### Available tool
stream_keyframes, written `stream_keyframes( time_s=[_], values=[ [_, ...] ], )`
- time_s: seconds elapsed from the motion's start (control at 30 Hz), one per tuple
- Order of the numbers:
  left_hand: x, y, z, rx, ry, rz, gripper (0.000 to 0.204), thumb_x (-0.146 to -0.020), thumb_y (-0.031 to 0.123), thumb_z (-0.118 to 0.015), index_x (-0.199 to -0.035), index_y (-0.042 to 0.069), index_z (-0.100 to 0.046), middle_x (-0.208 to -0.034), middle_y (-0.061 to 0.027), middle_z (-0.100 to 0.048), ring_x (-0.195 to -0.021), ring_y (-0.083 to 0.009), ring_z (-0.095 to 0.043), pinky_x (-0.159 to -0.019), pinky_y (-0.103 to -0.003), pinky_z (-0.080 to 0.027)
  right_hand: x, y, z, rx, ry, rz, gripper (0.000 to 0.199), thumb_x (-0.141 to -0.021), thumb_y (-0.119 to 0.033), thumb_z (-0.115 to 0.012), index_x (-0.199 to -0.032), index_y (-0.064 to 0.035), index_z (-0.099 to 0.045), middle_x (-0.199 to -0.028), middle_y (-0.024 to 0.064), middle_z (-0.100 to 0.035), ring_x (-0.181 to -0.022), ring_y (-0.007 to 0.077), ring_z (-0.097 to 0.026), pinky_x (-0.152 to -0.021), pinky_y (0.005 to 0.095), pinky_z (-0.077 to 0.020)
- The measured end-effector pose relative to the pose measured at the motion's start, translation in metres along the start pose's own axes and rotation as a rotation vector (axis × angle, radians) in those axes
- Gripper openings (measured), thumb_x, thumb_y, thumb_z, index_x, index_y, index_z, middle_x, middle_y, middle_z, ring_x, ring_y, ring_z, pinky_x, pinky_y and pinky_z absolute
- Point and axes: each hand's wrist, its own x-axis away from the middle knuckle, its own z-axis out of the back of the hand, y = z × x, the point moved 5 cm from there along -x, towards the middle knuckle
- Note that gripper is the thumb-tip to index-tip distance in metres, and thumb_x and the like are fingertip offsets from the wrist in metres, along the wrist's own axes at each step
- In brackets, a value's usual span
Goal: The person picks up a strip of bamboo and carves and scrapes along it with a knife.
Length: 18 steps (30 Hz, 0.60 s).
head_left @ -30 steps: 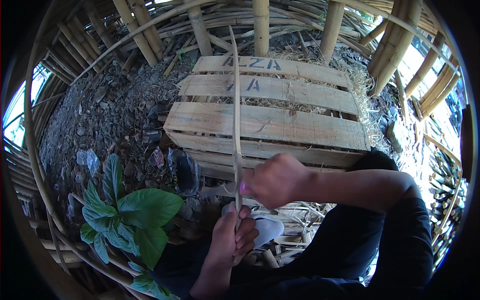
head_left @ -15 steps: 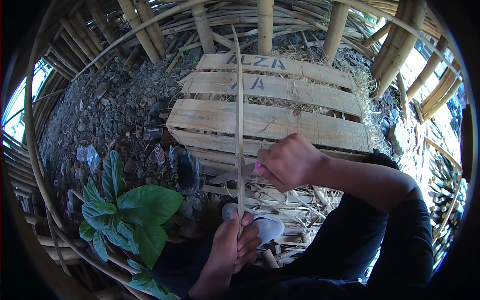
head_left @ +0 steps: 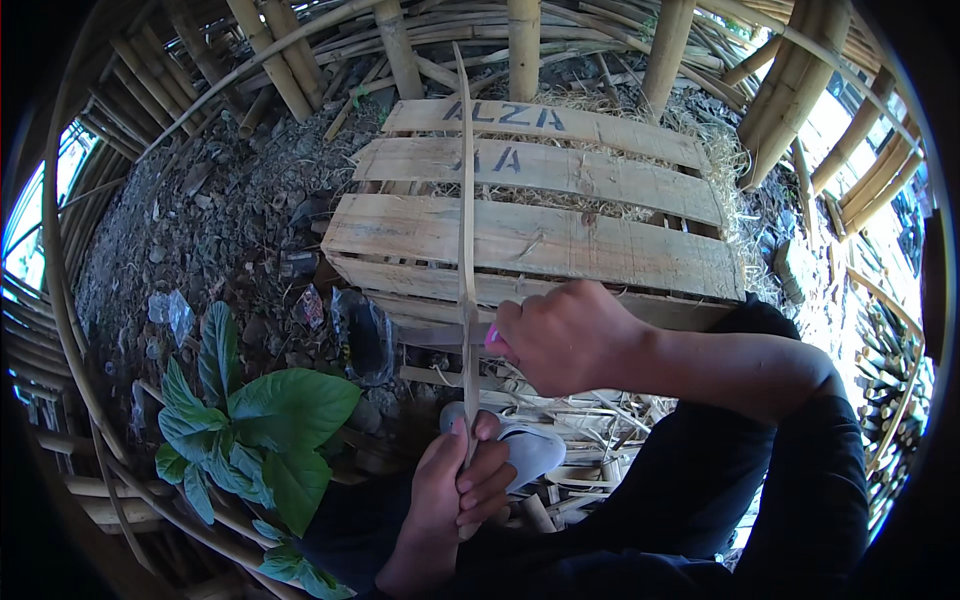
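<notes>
A long, thin bamboo strip (head_left: 467, 200) stands lengthwise away from me, its pointed far end over the wooden crate. My left hand (head_left: 462, 480) is closed around its near end. My right hand (head_left: 565, 338) grips a knife (head_left: 432, 337) by its pink handle. The blade crosses the strip a little beyond my left hand, its tip to the left; the crossing part of the blade is hidden behind the strip. Below and beyond my hands lies the slatted wooden crate (head_left: 560, 245), with dark lettering on its far slats.
A leafy green plant (head_left: 290, 410) grows at the left, near dark crumpled plastic (head_left: 365, 338). Bamboo shavings (head_left: 625, 425) litter the ground by my light shoe (head_left: 532, 455). Bamboo posts (head_left: 523, 50) rise behind the crate. Cut bamboo pieces (head_left: 890, 400) are stacked at the right.
My right hand and the knife have shifted slightly left and down along the strip. The strip's far end has moved a little left. Both hands keep their hold.
</notes>
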Motion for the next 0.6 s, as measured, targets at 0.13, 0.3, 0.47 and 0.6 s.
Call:
stream_keyframes(
  time_s=[0.13,0.3,0.47,0.6],
  values=[
    [-0.005,-0.007,0.011,-0.194,0.137,-0.027,0.034,-0.102,0.044,-0.035,-0.099,0.011,-0.04,-0.058,0.0052,-0.031,-0.044,-0.0038,-0.026,-0.032,-0.017,-0.021,0.002,-0.012,-0.015,-0.005,-0.075,-0.001,0.024,-0.089,-0.025,-0.057,-0.084,-0.0024,-0.056,-0.058,0.0073,-0.058,-0.05,0.0276,-0.062,-0.046,0.0386,-0.0493],
    [-0.001,0.0,-0.005,-0.073,0.06,-0.008,0.033,-0.102,0.044,-0.036,-0.096,0.012,-0.04,-0.058,0.0055,-0.03,-0.044,-0.0036,-0.025,-0.032,-0.017,-0.02,-0.013,0.005,0.014,0.057,-0.211,-0.219,0.032,-0.097,-0.03,-0.048,-0.092,-0.0019,-0.061,-0.069,0.011,-0.065,-0.064,0.0279,-0.067,-0.058,0.0395,-0.0525],
    [0.007,-0.008,-0.004,0.001,0.037,0.028,0.031,-0.103,0.042,-0.036,-0.097,0.012,-0.04,-0.057,0.0054,-0.03,-0.044,-0.0036,-0.026,-0.032,-0.017,-0.021,-0.008,0.011,0.011,0.042,-0.171,-0.127,0.033,-0.096,-0.031,-0.048,-0.088,-0.002,-0.06,-0.062,0.01,-0.062,-0.059,0.0282,-0.065,-0.054,0.0402,-0.0509],
    [0.0,-0.003,0.002,0.016,0.003,0.01,0.03,-0.103,0.041,-0.036,-0.098,0.012,-0.041,-0.057,0.0053,-0.03,-0.044,-0.0039,-0.026,-0.032,-0.017,-0.021,0.0,-0.025,-0.005,-0.074,-0.286,-0.02,0.031,-0.096,-0.031,-0.049,-0.094,-0.002,-0.06,-0.07,0.0102,-0.065,-0.066,0.0294,-0.067,-0.058,0.0409,-0.0528]
  ],
)
